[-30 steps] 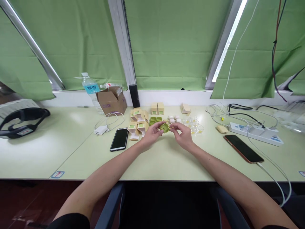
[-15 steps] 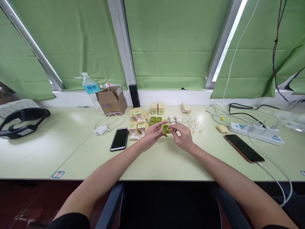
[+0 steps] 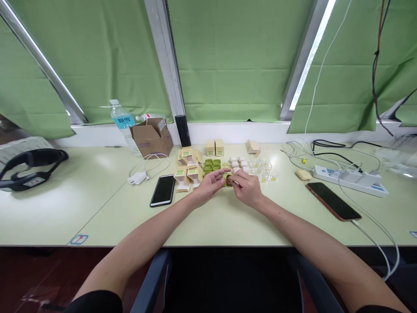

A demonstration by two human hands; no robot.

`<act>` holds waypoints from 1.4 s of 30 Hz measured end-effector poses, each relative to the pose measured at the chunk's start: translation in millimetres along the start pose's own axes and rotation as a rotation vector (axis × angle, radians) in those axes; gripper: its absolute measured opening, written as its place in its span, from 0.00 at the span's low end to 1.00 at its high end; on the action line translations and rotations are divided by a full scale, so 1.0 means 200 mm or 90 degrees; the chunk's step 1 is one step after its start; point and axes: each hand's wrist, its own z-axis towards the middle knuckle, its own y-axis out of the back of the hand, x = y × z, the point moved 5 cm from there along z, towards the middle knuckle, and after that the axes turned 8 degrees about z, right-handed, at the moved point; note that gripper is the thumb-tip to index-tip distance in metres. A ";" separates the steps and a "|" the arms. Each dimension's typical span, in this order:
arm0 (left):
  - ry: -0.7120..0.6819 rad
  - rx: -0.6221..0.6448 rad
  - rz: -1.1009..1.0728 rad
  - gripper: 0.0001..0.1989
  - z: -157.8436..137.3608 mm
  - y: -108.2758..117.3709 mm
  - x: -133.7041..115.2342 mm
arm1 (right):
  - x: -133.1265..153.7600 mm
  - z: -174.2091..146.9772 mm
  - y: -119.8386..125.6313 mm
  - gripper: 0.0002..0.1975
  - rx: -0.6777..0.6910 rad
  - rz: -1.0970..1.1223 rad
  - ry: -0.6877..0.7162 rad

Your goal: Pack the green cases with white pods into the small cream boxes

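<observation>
A small green square cup (image 3: 227, 180) is held between my two hands, just above the table. My left hand (image 3: 210, 187) grips its left side, with the index finger stretched along the far side. My right hand (image 3: 246, 187) has its fingertips pressed at the cup's opening; what they hold there, if anything, is hidden. Beyond the hands sit several matching green cups (image 3: 212, 164), partly covered by my left hand. Small beige pieces (image 3: 226, 165) and several white round-edged blocks (image 3: 241, 160) lie to their right. Clear plastic cups (image 3: 263, 169) stand farther right.
Opened cream cartons (image 3: 189, 167) stand on the left, with two closed ones (image 3: 215, 148) behind. A phone (image 3: 163, 190) lies left, another phone (image 3: 332, 201) right, near a power strip (image 3: 350, 180) and cables. A cardboard box (image 3: 151, 139) and water bottle (image 3: 124, 124) stand at the back left.
The green cup has turned in my hands, and my right fingers have moved left over its opening. More of the white blocks and beige pieces behind now shows.
</observation>
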 end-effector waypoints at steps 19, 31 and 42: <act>0.008 0.008 0.054 0.28 0.01 0.03 0.05 | -0.01 -0.02 -0.02 0.13 0.024 -0.015 0.005; 0.003 -0.024 0.008 0.25 0.02 0.03 0.03 | -0.02 0.00 0.01 0.10 -0.025 0.026 -0.025; -0.024 -0.022 -0.049 0.30 0.02 0.03 -0.01 | 0.01 0.02 0.06 0.08 -0.039 0.057 0.005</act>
